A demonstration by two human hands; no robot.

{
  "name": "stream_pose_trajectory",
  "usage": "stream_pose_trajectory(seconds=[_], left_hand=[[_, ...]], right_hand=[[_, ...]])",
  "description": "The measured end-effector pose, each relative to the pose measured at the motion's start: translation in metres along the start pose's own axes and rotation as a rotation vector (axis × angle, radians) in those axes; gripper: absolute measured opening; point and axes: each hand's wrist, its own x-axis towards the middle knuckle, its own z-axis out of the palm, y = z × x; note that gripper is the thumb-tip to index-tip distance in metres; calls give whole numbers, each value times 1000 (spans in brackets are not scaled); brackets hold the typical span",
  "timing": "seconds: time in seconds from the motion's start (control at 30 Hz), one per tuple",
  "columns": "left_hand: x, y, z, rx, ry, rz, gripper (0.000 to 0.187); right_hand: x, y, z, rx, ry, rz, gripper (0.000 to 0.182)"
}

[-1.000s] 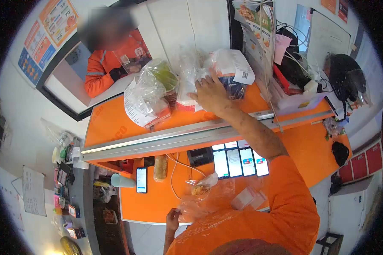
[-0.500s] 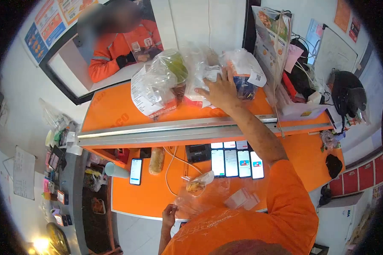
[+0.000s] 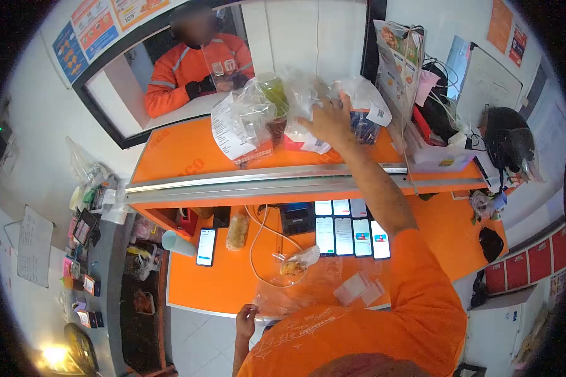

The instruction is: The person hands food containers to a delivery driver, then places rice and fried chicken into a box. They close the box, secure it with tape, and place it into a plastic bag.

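My right hand (image 3: 331,120) reaches over the upper shelf, fingers spread against the middle clear plastic bag (image 3: 302,94), which has a white receipt on it. To its left stands a knotted clear bag (image 3: 253,116) with a long receipt (image 3: 230,135) and something green inside. On its right is another bag (image 3: 363,122) with a dark blue item and a receipt. Down at the front edge of the counter, my left hand (image 3: 246,319) pinches the edge of a thin clear plastic bag (image 3: 277,298). A wrapped food item (image 3: 292,267) lies just beyond that bag.
Several phones (image 3: 343,235) lie on the orange counter (image 3: 201,286), with another phone (image 3: 205,246) to the left. A wrapped roll (image 3: 237,231), white cable and cup (image 3: 177,243) are nearby. A person in an orange jacket (image 3: 198,66) stands behind the window. A metal rail (image 3: 264,182) edges the shelf.
The camera view has shifted slightly. My right hand's fingers have moved a little on the middle bag; my left hand stays at the plastic. The person at the window stands more upright.
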Motion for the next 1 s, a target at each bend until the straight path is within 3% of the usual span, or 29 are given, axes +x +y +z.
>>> stream_pose_trajectory(seconds=[0.1,0.2,0.27,0.3,0.43,0.47,0.5,0.6,0.67,0.73,0.83,0.87,1.0], left_hand=[[-2,5,-1,34,24,18,7],[-4,-8,-14,10,61,68,11],[-11,-11,-25,-29,104,97,13],[-11,-13,-30,-59,137,119,13],[-14,-24,-58,-70,174,57,14],[-8,-38,-68,-76,168,60,13],[-4,-44,-77,-84,165,68,14],[15,-42,-103,-142,157,88,16],[27,-33,-126,-201,135,85,16],[35,-20,-155,-210,117,71,15],[46,-24,-209,-213,98,67,15],[46,-16,-230,-232,64,-1,17],[60,-25,-293,-36,126,102,22]], right_hand=[[17,-11,-7,-32,14,67,45],[38,-6,23,-70,263,96,31],[36,6,27,236,539,236,22],[35,14,11,475,443,279,21],[47,11,-83,497,763,100,25],[53,7,-112,811,613,171,26],[55,-13,-149,750,781,-33,28],[92,-42,-204,817,683,-72,32],[125,-76,-206,771,663,-133,30],[158,-114,-188,783,603,-201,29],[200,-186,-97,745,421,-246,27],[198,-220,-68,773,352,-199,25],[188,-341,33,870,240,-162,25]])
